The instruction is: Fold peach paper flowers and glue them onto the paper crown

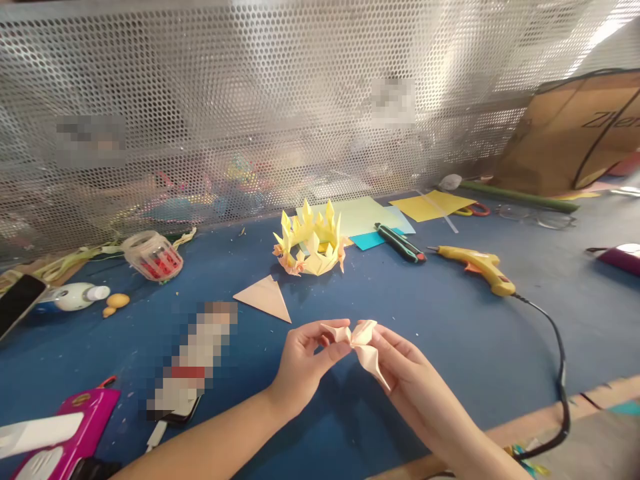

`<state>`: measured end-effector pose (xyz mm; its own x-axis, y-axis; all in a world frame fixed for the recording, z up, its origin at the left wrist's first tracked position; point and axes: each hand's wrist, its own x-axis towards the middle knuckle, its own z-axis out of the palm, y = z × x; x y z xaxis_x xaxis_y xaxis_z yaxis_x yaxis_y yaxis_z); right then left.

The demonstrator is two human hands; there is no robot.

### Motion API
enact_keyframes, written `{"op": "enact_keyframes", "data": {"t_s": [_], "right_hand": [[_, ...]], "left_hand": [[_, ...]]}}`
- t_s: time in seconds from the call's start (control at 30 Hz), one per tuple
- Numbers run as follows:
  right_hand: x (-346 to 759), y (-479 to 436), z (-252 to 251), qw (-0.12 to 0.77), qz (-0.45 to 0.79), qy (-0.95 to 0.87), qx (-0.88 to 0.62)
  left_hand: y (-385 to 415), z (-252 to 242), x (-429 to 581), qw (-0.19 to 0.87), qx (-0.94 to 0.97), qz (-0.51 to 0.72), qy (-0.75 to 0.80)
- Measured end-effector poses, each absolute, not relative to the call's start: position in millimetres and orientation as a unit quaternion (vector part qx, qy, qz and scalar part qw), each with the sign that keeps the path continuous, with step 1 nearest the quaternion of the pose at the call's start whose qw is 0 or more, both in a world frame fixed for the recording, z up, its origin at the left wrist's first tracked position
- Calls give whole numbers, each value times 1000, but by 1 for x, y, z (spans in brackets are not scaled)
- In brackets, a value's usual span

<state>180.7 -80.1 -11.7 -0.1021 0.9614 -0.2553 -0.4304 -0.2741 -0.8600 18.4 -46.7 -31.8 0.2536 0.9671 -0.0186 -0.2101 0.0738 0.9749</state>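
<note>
Between my two hands is a pale pink folded paper flower with pointed petals, held above the blue table. My left hand pinches a petal on its left side between thumb and fingers. On the other side, my right hand grips the flower's right petals, its lower fingers partly hidden. Beyond them stands a yellow folded paper crown with upright points and small pink flowers along its sides. A flat folded pink paper triangle lies left of the crown, near my left hand.
A yellow hot glue gun, its cord trailing to the front edge, and a utility knife lie right. Paper sheets lie behind the crown. Leftward are a jar, a bottle and a phone. A perforated metal screen closes the back.
</note>
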Motion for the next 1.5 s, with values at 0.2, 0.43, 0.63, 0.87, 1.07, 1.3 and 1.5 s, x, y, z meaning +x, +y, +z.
{"op": "enact_keyframes", "data": {"t_s": [0.2, 0.43, 0.63, 0.87, 1.07, 1.3, 1.5], "right_hand": [[176, -86, -13, 552, 677, -280, -398], [175, -88, -16, 576, 625, -281, -446], [191, -88, -5, 660, 527, -277, -457], [211, -103, -17, 719, 281, -367, -519], [215, -110, -25, 674, 214, -469, -529], [224, -118, -29, 650, 210, -507, -526], [226, -129, -29, 708, 191, -448, -511]], "left_hand": [[-46, -29, 17, 621, 507, 461, 381], [-46, -32, 19, 597, 545, 437, 395], [-39, -23, 16, 518, 596, 415, 452], [9, 34, -7, 291, 712, 353, 533], [69, 57, -3, 213, 782, 192, 554], [81, 67, 16, 196, 784, 84, 584], [15, 65, 46, 221, 784, 106, 571]]}}
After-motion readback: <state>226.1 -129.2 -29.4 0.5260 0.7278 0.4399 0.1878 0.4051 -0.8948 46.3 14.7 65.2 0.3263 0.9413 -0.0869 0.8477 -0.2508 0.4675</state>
